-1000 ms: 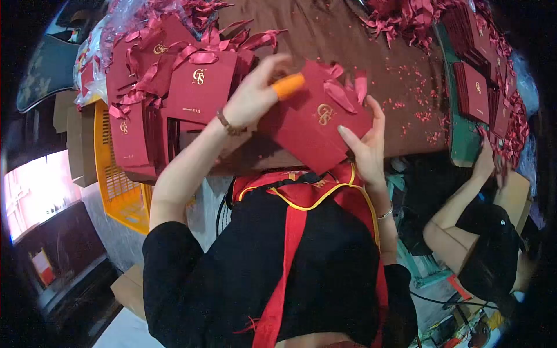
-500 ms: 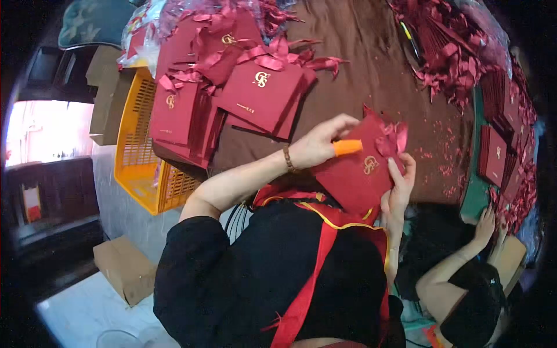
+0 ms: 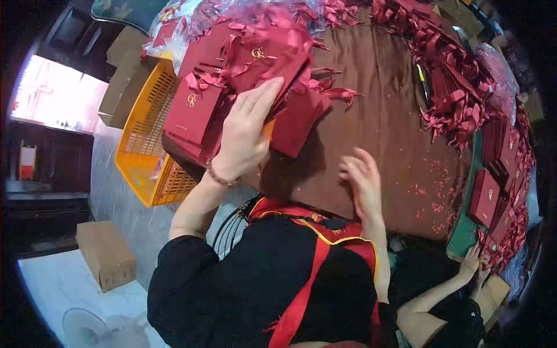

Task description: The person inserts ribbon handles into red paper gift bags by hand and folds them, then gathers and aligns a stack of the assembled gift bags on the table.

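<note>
My left hand (image 3: 246, 130), with an orange cover on one finger and a beaded bracelet at the wrist, is over the pile at the left of the table. Its fingers are around the lower edge of a dark red gift bag (image 3: 278, 64), which is tilted and partly blurred. Below that bag lies another red gift bag (image 3: 299, 124) with ribbon at its top. A gold-lettered stack of bags (image 3: 191, 113) stands left of my hand. Above the brown cloth, my right hand (image 3: 362, 177) holds nothing, its fingers apart and loosely bent.
A yellow plastic basket (image 3: 142, 136) stands left of the table. Brown cloth (image 3: 371, 98) covers the tabletop, with red scraps (image 3: 435, 197) at its right. More ribboned bags (image 3: 452, 81) lie at the far right. Another person's hands (image 3: 473, 264) work at the green edge.
My left hand has carried the bag from in front of me to the left pile. My right hand has let go of it and moved slightly left and down. The view has shifted.
</note>
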Tool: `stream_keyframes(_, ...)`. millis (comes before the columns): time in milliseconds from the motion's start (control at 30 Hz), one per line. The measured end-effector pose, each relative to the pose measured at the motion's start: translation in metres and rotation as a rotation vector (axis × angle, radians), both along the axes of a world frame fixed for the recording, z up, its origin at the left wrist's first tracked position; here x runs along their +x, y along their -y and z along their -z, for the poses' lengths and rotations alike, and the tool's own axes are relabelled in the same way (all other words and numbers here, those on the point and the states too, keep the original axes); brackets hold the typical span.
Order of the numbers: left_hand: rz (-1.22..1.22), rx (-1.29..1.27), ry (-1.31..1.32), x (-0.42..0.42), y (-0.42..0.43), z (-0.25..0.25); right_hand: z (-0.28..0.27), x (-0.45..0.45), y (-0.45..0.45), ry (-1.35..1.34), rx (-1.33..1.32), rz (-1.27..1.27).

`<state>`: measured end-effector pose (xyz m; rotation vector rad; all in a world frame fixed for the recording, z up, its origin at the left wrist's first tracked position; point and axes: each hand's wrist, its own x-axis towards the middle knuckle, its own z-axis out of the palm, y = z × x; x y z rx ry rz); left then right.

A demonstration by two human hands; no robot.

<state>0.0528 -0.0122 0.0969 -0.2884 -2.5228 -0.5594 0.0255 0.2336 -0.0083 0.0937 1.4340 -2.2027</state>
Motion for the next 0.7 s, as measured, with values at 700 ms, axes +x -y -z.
stream_keyframes(700, -0.259, -0.109, 0.268, -0.027, 0.031, 0.094, 0.008, -0.075, 0.128, -0.041, 0.101, -0.064)
